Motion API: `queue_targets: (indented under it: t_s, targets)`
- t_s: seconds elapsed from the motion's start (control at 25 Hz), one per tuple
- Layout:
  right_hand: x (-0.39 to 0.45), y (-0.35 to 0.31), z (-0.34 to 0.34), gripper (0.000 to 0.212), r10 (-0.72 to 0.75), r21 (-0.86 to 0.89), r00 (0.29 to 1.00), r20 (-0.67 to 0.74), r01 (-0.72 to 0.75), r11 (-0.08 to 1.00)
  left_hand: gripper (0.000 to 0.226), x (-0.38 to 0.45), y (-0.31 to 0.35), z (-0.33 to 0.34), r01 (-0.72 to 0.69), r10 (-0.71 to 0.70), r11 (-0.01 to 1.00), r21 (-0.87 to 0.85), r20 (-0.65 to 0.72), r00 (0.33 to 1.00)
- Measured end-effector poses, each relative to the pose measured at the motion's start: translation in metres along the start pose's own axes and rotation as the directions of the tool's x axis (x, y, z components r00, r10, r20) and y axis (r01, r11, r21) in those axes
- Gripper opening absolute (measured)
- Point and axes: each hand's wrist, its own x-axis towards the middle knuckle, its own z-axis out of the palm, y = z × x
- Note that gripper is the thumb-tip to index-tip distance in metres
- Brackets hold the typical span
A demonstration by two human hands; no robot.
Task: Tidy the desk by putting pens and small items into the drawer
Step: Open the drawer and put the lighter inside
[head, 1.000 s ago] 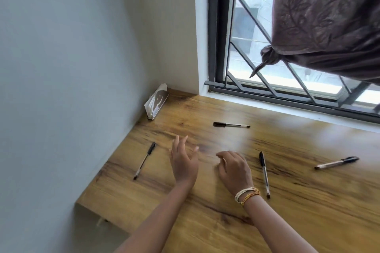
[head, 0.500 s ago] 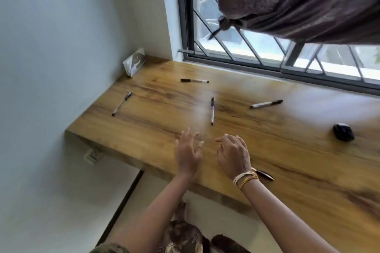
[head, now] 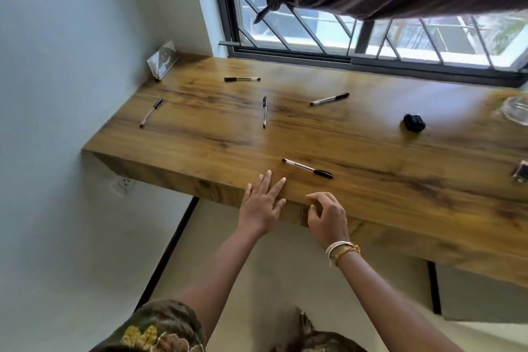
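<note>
Your nearest pen (head: 307, 168) now lies in plain sight on the desk (head: 371, 168), close to the front edge and angled with its black cap to the right; half a second ago your right hand covered most of it. Both hands have pulled back toward you since then. Your left hand (head: 261, 206) is spread flat, fingers apart, its fingertips on the desktop at the front edge and its palm hanging past it. Your right hand (head: 327, 216) is loosely curled, holding nothing, over the front face of the desk, where a vertical seam shows between two panels; whether that is the drawer you cannot tell.

Four more pens lie farther back, well apart from each other: one near the left edge (head: 151, 112), one toward the back near the window (head: 242, 79), one upright in the middle (head: 265, 111), one angled to its right (head: 329, 99). A small black item (head: 413, 122) sits to the right, with a clear dish (head: 515, 110) and a small dark object (head: 520, 175) cut off at the right border. A clear card stand (head: 163, 59) leans in the back left corner.

The wall closes the desk's left side, the window its back. Between the pens the wood is open.
</note>
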Motion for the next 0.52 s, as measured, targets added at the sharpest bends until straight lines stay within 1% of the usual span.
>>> queue_targets:
  t_s: [0.08, 0.12, 0.16, 0.2, 0.24, 0.28, 0.32, 0.36, 0.4, 0.44, 0.52]
  targets:
    - [-0.018, 0.008, 0.0, 0.025, 0.128, 0.136, 0.987, -0.093, -0.115, 0.984, 0.055, -0.004, -0.002, 0.001, -0.016, 0.015, 0.999, 0.052, 0.015, 1.0]
    - [-0.027, 0.013, 0.001, 0.026, 0.228, 0.237, 0.966, -0.126, -0.194, 0.952, 0.054, -0.004, 0.0, 0.001, -0.001, 0.0, 0.999, 0.055, 0.016, 1.0]
    - [-0.037, 0.017, 0.004, 0.025, 0.349, 0.358, 0.93, -0.113, -0.29, 0.888, 0.053, -0.004, 0.005, 0.0, 0.025, -0.026, 0.998, 0.055, 0.024, 0.999]
    - [-0.044, 0.024, 0.007, 0.025, 0.478, 0.497, 0.877, -0.052, -0.392, 0.774, 0.054, -0.003, 0.01, 0.0, 0.047, -0.05, 0.998, 0.053, 0.044, 0.998]
    - [-0.048, 0.032, 0.01, 0.024, 0.623, 0.629, 0.78, 0.052, -0.51, 0.587, 0.055, 0.0, 0.013, -0.001, 0.058, -0.062, 0.997, 0.052, 0.074, 0.995]
    - [-0.05, 0.043, 0.011, 0.026, 0.738, 0.729, 0.645, 0.2, -0.601, 0.328, 0.056, 0.001, 0.018, -0.001, 0.066, -0.072, 0.996, 0.061, 0.113, 0.991]
    - [-0.052, 0.053, 0.009, 0.031, 0.781, 0.776, 0.513, 0.357, -0.628, 0.058, 0.058, 0.001, 0.021, 0.0, 0.074, -0.085, 0.994, 0.081, 0.145, 0.986]
    - [-0.053, 0.066, 0.008, 0.036, 0.766, 0.786, 0.419, 0.487, -0.594, -0.174, 0.059, 0.002, 0.023, 0.001, 0.077, -0.095, 0.991, 0.107, 0.171, 0.981]
    - [-0.052, 0.079, 0.006, 0.042, 0.743, 0.78, 0.36, 0.564, -0.527, -0.337, 0.061, 0.003, 0.025, 0.002, 0.079, -0.103, 0.989, 0.128, 0.199, 0.974]
    - [-0.052, 0.092, 0.005, 0.052, 0.72, 0.771, 0.334, 0.608, -0.462, -0.437, 0.062, 0.005, 0.025, 0.003, 0.081, -0.111, 0.987, 0.137, 0.226, 0.968]
    - [-0.048, 0.117, 0.003, 0.07, 0.699, 0.756, 0.302, 0.649, -0.362, -0.546, 0.065, 0.008, 0.026, 0.004, 0.093, -0.125, 0.987, 0.133, 0.257, 0.958]
